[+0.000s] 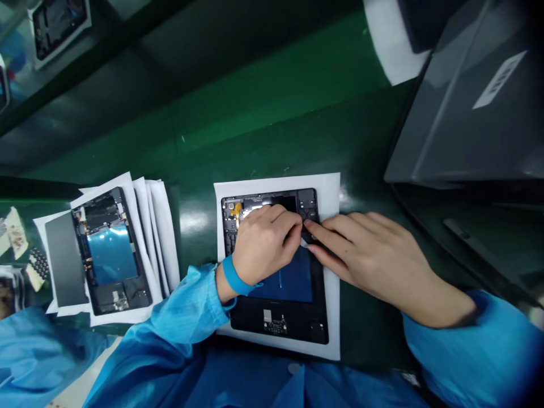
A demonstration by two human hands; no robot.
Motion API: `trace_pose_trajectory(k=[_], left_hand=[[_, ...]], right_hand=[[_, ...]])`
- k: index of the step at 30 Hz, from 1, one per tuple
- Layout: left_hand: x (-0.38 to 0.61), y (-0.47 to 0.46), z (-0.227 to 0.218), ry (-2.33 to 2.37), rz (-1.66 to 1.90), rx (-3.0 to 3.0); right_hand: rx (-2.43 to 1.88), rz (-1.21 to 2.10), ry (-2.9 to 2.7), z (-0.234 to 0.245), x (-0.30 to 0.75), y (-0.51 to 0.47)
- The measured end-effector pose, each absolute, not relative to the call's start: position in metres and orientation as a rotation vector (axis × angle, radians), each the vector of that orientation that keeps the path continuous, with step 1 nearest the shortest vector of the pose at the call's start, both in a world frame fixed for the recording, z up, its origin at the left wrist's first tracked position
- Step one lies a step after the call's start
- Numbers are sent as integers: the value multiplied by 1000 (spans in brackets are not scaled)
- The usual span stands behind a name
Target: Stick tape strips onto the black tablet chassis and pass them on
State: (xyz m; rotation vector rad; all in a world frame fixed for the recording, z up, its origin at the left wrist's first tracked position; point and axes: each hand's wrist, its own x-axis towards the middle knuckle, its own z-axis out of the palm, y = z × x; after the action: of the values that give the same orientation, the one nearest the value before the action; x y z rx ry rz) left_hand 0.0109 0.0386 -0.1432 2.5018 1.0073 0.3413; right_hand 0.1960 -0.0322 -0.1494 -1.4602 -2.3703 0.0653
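Note:
An opened tablet (pixel 280 317) with a blue battery panel lies on a white sheet (pixel 331 198) in front of me. My left hand (pixel 261 243) rests on its upper part, fingers curled and pinched on a small dark part near the top right corner. My right hand (pixel 374 255) lies flat beside it, fingertips pressing the same small part at the tablet's right edge. Both fingertips meet there. What the pinch holds is too small to name. Blue sleeves and a blue wrist strap (pixel 233 277) cover my arms.
A second opened tablet (pixel 110 255) lies on a stack of white sheets (pixel 157 226) at the left, with small parts (pixel 25 249) beside it. A large dark grey bin (pixel 471 107) stands at the right. The green conveyor belt (pixel 272 113) runs behind.

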Motion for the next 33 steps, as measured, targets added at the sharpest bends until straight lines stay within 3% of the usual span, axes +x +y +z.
trace_pose_trajectory(k=[33], left_hand=[[10, 40, -147, 984, 419, 2467]], right_hand=[[-1473, 85, -2386, -150, 197, -34]])
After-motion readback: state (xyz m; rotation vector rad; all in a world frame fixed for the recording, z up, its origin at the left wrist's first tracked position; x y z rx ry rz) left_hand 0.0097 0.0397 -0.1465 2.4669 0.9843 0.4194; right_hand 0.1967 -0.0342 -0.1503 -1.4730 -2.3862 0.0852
